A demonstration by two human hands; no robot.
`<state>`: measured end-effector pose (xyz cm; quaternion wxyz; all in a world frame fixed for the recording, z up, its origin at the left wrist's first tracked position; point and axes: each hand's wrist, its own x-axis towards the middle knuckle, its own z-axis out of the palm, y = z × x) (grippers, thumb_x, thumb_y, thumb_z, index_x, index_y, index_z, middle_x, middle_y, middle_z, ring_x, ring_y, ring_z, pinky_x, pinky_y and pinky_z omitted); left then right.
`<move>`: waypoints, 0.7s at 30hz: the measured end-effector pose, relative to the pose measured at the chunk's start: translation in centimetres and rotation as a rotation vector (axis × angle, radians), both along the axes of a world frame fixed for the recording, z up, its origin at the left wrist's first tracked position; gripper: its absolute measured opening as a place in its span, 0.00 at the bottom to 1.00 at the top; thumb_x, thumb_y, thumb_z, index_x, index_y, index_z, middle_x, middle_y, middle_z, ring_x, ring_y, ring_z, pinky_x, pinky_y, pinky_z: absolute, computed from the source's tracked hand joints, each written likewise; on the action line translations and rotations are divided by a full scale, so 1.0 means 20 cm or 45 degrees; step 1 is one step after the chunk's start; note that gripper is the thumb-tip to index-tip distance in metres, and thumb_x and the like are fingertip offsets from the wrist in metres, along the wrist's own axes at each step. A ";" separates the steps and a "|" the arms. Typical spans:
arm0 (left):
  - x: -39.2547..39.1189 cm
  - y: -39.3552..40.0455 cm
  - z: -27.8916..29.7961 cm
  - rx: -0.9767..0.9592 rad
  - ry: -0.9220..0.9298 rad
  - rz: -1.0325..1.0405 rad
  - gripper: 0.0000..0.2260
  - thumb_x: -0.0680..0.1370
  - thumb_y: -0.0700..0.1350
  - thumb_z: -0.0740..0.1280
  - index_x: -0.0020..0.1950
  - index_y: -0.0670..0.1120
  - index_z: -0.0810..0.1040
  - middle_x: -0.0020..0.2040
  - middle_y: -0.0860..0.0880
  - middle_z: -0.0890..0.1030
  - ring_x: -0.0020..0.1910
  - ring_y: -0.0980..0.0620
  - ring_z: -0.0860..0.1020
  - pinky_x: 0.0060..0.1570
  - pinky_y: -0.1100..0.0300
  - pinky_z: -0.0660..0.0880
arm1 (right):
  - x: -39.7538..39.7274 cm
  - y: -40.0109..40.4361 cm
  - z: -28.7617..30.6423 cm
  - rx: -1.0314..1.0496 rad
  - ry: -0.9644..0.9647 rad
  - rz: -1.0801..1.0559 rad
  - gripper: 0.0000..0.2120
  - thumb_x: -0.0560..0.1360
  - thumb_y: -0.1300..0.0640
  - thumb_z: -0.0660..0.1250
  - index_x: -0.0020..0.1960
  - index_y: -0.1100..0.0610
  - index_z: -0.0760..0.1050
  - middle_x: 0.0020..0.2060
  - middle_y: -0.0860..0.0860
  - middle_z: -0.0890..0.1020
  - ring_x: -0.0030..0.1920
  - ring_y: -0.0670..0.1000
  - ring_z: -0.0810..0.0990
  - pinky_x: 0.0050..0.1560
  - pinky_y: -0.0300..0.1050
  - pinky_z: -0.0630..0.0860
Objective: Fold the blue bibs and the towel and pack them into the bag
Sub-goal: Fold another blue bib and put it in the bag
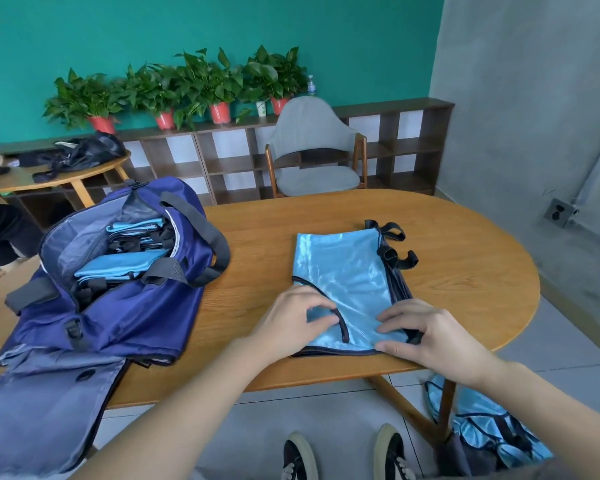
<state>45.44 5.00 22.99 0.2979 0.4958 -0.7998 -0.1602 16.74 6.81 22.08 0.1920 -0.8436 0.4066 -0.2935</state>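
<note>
Head view: a person stands at the near edge of an oval wooden table (447, 237), both hands on one blue bib (347, 271).
Step in hand: folding, I'd judge; the bib lies flat, already doubled over, near the near edge, right of middle.
Left hand (291, 320): fingers curled onto the bib's near left corner, seemingly pinching the cloth beside a curved black binding strip.
Right hand (426, 337): fingers bent and pressing down on the near right corner, thumb at the near hem; whether it pinches or only presses, I cannot tell.
Bag (118, 289): navy, soft-sided, zipped open at the table's left end, with folded blue bibs (118, 263) already stacked inside.
Still to do: more bibs (492, 431) hang in a heap below the table's near right edge; no towel that I can pick out.
Next move: probably another fold across, then a lift over to the bag; the cloth needs holding flat so the layers do not slide.
Materials: the bib is glossy, satin-like, light blue, slippery-looking, edged in dark binding, with black straps (392, 244) looped loose at its far right corner. The bag looks like thin nylon with broad webbing handles.
</note>
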 end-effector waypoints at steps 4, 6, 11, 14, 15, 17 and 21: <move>0.03 0.12 -0.01 0.054 0.055 -0.011 0.04 0.74 0.50 0.77 0.48 0.53 0.87 0.42 0.58 0.80 0.42 0.62 0.76 0.44 0.72 0.67 | -0.03 0.05 -0.04 0.053 -0.060 -0.061 0.16 0.71 0.38 0.73 0.56 0.42 0.84 0.59 0.34 0.80 0.62 0.35 0.77 0.65 0.32 0.71; 0.05 0.17 -0.01 0.058 0.083 0.016 0.02 0.74 0.50 0.77 0.45 0.54 0.87 0.43 0.57 0.82 0.44 0.59 0.78 0.45 0.72 0.68 | -0.03 0.06 -0.04 0.059 -0.044 -0.089 0.18 0.72 0.36 0.72 0.58 0.43 0.84 0.60 0.34 0.80 0.63 0.34 0.76 0.67 0.33 0.70; 0.10 0.31 0.01 0.043 0.027 0.017 0.05 0.75 0.53 0.76 0.48 0.53 0.88 0.49 0.61 0.85 0.55 0.63 0.78 0.57 0.71 0.69 | -0.06 0.13 -0.04 0.085 0.086 -0.109 0.34 0.68 0.24 0.66 0.66 0.43 0.79 0.67 0.36 0.76 0.70 0.33 0.69 0.72 0.35 0.63; 0.11 0.39 0.01 0.030 -0.065 0.025 0.14 0.73 0.60 0.76 0.52 0.54 0.87 0.51 0.63 0.84 0.56 0.63 0.76 0.58 0.70 0.70 | -0.07 0.17 -0.05 0.084 0.083 -0.129 0.33 0.66 0.30 0.73 0.66 0.44 0.79 0.66 0.37 0.76 0.68 0.30 0.68 0.73 0.34 0.62; 0.11 0.41 0.01 0.047 -0.085 0.039 0.17 0.71 0.63 0.76 0.54 0.55 0.87 0.51 0.63 0.84 0.56 0.63 0.76 0.57 0.70 0.70 | -0.07 0.19 -0.05 0.068 0.073 -0.138 0.31 0.65 0.34 0.75 0.65 0.45 0.80 0.65 0.37 0.77 0.66 0.27 0.68 0.72 0.32 0.62; 0.11 0.46 0.02 0.076 -0.125 0.054 0.25 0.65 0.68 0.77 0.56 0.56 0.86 0.52 0.64 0.83 0.56 0.63 0.75 0.57 0.71 0.70 | -0.07 0.23 -0.07 0.021 0.047 -0.161 0.24 0.67 0.44 0.78 0.62 0.46 0.82 0.62 0.36 0.79 0.62 0.24 0.69 0.71 0.29 0.63; 0.09 0.52 0.00 0.074 -0.169 0.075 0.18 0.68 0.57 0.80 0.55 0.53 0.86 0.51 0.60 0.84 0.54 0.63 0.75 0.57 0.66 0.72 | -0.06 0.29 -0.08 -0.144 0.019 -0.199 0.12 0.72 0.56 0.78 0.56 0.51 0.85 0.53 0.39 0.83 0.54 0.30 0.77 0.63 0.28 0.70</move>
